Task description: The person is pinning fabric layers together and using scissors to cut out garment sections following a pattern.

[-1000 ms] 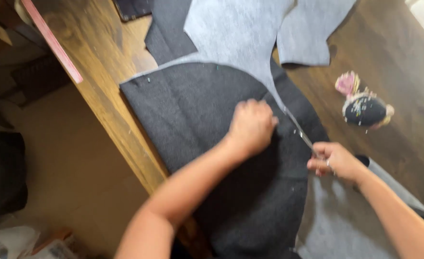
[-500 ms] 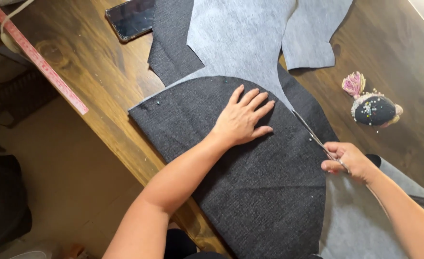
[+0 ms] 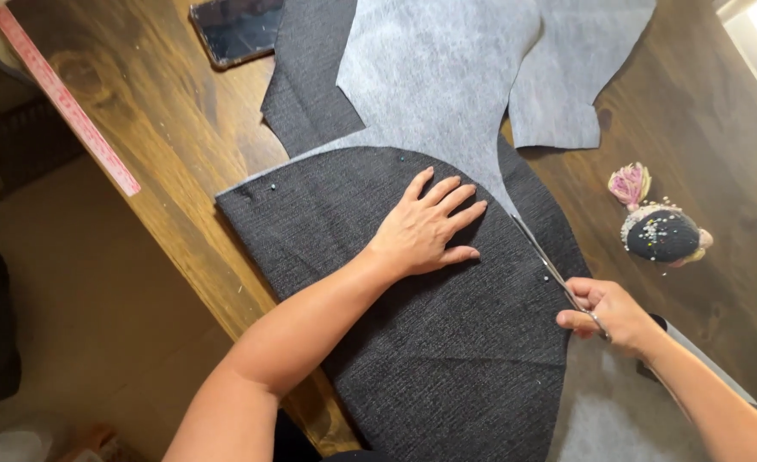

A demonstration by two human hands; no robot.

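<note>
Left hand (image 3: 425,224) spread flat, pressing dark fabric (image 3: 378,299) on the worktop (image 3: 164,154). Right hand (image 3: 608,312) closed around scissors (image 3: 549,267), blades at the fabric's curved right edge over grey interlining (image 3: 438,77). Upper curve appears cut; lower edge remains. Blade tips indistinct; fabric's lower end cropped.

Wooden desk (image 3: 181,171) carries: dark grey fabric (image 3: 447,342), light grey felt pieces (image 3: 447,77), phone (image 3: 237,30) at far edge, pink measuring tape (image 3: 70,107) along left edge, pincushion (image 3: 661,233) right.
</note>
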